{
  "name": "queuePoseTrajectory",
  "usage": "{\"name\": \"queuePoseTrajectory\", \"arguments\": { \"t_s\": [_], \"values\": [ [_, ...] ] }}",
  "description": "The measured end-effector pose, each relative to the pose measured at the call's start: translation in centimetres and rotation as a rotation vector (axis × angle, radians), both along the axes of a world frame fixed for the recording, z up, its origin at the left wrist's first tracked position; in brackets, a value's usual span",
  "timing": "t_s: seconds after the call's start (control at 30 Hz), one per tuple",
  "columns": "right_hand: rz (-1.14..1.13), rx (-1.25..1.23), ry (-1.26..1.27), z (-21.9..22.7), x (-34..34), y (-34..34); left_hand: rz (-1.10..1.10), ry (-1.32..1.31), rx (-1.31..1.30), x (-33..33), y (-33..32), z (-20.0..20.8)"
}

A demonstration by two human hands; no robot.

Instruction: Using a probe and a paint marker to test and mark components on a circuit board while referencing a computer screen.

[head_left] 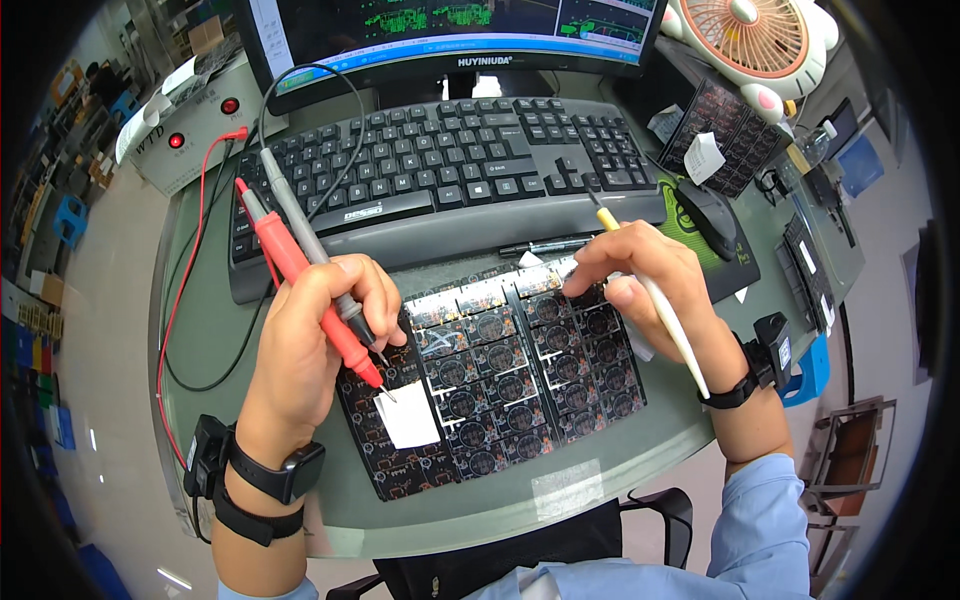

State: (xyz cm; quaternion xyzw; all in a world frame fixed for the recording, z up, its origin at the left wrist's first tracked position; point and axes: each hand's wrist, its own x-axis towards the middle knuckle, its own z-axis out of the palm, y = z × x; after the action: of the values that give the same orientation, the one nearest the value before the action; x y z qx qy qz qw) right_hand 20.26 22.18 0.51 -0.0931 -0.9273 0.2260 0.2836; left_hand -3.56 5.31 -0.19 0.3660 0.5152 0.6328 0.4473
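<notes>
My left hand (330, 310) is closed round two test probes, a red test probe (305, 270) and a grey and black test probe (292, 205). Their metal tips point down at a white paper slip (408, 416) on the left part of a dark circuit board panel (500, 385); I cannot tell whether they touch. In my right hand (650, 275) is a slim white brush (672, 325) with a yellow collar, its dark end pointing away toward the keyboard. The fingertips of that hand are over the panel's far edge.
A black keyboard (440, 165) lies beyond the panel, below a monitor (460, 45). A mouse (706, 215) rests on a green mat to the right. Left stands a grey box (190, 130) with red lights. Another dark panel (725, 135) leans near a fan (750, 40).
</notes>
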Motion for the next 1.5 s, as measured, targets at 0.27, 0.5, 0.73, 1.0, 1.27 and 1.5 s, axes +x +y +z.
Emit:
{"name": "queuePoseTrajectory", "arguments": {
  "t_s": [0.27, 0.5, 0.73, 1.0, 1.27, 1.5],
  "values": [
    [0.1, -0.005, -0.017, 0.4, 0.0, -0.8, -0.092, -0.021, -0.047, 0.2, 0.0, -0.4],
    [0.069, 0.04, -0.071, 0.8, 0.1, -0.8, -0.083, -0.02, -0.073, 0.3, 0.1, -0.5],
    [0.067, 0.066, -0.094, 1.1, 0.2, -0.9, -0.119, -0.028, -0.08, -0.1, 0.0, -0.7],
    [0.029, 0.038, -0.083, 0.8, -0.2, -1.1, -0.098, -0.009, -0.091, 0.2, 0.2, -0.6],
    [-0.05, -0.179, -0.068, 0.3, 0.4, -1.4, -0.146, -0.055, -0.056, -0.2, 0.1, -1.1],
    [-0.045, -0.173, -0.077, 0.3, 0.3, -1.4, -0.139, -0.05, -0.067, -0.2, 0.0, -0.9]
  ]
}}
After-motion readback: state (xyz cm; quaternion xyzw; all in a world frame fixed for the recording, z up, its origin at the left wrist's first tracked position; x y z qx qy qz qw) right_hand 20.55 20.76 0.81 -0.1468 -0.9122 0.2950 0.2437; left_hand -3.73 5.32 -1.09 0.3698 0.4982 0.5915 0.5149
